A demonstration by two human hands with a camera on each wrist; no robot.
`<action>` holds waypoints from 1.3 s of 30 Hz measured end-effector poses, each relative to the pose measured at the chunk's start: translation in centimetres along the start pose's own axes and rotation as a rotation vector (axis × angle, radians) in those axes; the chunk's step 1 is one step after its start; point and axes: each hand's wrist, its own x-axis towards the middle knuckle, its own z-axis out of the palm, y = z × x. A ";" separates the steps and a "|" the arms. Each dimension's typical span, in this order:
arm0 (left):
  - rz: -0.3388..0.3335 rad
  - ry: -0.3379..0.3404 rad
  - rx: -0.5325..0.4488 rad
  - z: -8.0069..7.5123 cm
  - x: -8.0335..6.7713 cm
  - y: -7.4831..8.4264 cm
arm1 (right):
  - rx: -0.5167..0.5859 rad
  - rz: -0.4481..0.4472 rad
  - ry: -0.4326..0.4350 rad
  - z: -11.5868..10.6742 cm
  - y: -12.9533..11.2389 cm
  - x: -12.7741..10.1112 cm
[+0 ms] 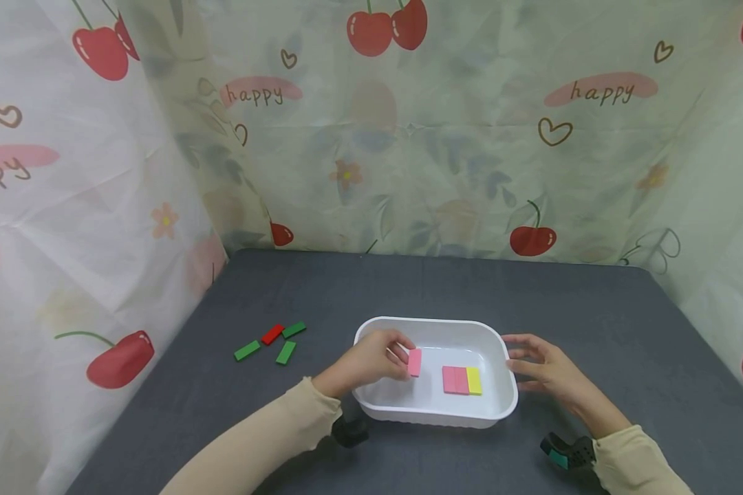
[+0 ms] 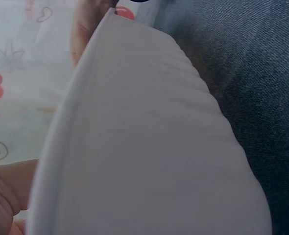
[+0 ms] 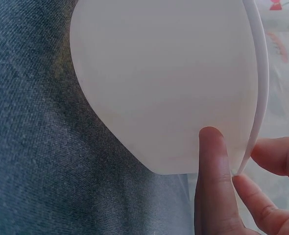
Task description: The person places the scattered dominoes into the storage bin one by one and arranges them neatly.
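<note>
Pink tile [image 1: 414, 362] held upright over the left part of the white tray [image 1: 430, 323], pinched at its left edge between thumb and fingertips of the left hand [image 1: 371, 357]. Tile is above the tray floor, inside the rim, just right of the hand; whether its lower edge touches the floor cannot be told.

Two more pink tiles [image 1: 455, 379] lie flat on the tray floor, right of centre, side by side and touching, with a yellow tile [image 1: 473, 380] touching them on the right. Held tile is near these but apart from them.

Right hand [image 1: 541, 368] at the tray's right wall, fingers relaxed and slightly spread. Right wrist view: thumb [image 3: 213, 166] lies against the outside of the tray [image 3: 164, 78], other fingertips [image 3: 276, 154] at the rim. Left wrist view shows mostly the tray's outer wall [image 2: 149, 147]; the tile is hidden there.

Tray sits on the dark grey bench [image 1: 594, 309], toward the near edge. Well to the left on the bench: three green tiles [image 1: 285, 352] and one red tile [image 1: 272, 334], loosely clustered. Cherry-print sheeting [image 1: 470, 137] hangs behind and to both sides.
</note>
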 end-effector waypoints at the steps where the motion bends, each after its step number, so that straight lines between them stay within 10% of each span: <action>1: -0.007 -0.002 0.003 0.1 0.1 -0.1 | 0.000 0.001 0.001 0.0 0.0 0.0; 39: -0.103 0.012 0.173 2.5 1.5 -1.1 | 0.019 -0.006 -0.010 -0.1 0.1 0.0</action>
